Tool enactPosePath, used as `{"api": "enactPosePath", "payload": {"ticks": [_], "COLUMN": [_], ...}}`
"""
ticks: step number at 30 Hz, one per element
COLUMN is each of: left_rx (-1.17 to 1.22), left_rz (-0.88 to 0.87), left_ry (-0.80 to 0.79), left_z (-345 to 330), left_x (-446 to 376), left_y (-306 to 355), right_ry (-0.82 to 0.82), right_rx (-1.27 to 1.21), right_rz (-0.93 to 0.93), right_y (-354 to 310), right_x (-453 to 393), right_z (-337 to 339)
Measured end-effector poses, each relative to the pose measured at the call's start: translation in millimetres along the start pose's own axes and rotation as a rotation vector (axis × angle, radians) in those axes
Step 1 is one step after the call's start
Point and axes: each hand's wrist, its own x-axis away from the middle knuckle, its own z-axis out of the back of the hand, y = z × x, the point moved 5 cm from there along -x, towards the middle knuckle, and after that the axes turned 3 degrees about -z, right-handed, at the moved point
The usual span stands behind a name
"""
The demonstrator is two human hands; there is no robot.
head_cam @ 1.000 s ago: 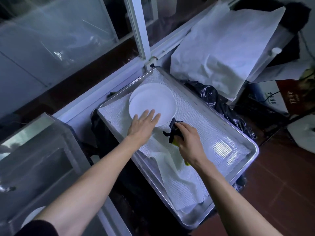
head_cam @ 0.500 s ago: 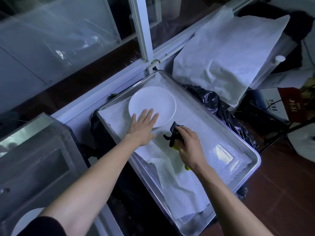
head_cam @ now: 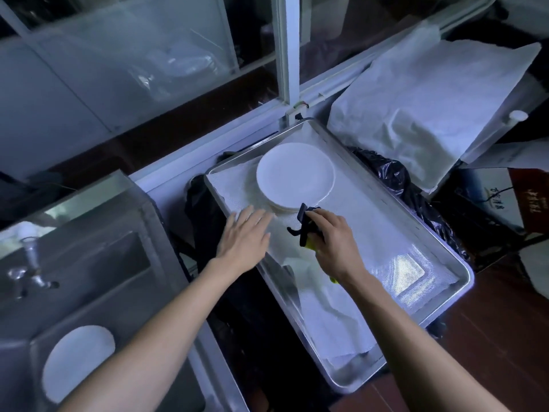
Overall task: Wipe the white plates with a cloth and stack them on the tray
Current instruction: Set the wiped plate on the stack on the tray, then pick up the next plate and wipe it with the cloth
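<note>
Plates sit stacked, white, at frame center-top, on the metal tray w/ a white liner cloth under them. Tray runs diagonally from center to lower right. I see my left hand w/ fingers straight & spread, palm down over the tray's left edge, just below-left of the stack; fingertips near the stack's rim, can't tell if touching. My right hand is curled around a spray bottle, black trigger head pointing left, yellow-green body mostly hidden under the palm; it's just below the stack's lower rim. Hands are apart, side by side at mid-frame. Another white plate lies in the steel sink at lower left, w/ a faucet at left edge. Folded white sheets upper right, black plastic bag btwn them and the tray. Window frame post top center.
</note>
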Motion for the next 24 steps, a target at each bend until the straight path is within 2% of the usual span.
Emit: {"api": "enactPosePath", "payload": {"ticks": [4,10,17,21,24], "left_rx": [0.041,0.083,0.157,0.214,0.244], "left_rz": [0.098,0.264,0.462,0.587,0.700], "left_ry": [0.094,0.104,0.018,0.048,0.013], "left_z": [8.1,9.3,-9.0,-19.8,-32.6], "left_x": [52.8,143.3,274.6,358.5,417.9], "left_y": [-35.0,-105.1,-193.0,-245.1,-280.2], "right_ry": [-0.006,-0.097,-0.274,-0.400,-0.487], "right_rx": [0.018,0.044,0.084,0.120,0.148], "right_rz": [0.110,0.271,0.410,0.465,0.485], "right_y": [-51.6,-147.9,-253.9,-302.0,-334.8], "right_x": [-0.6,11.8,57.4,88.2,112.6], "right_z": [-20.9,-80.7,-187.4,-259.8,-313.1]}}
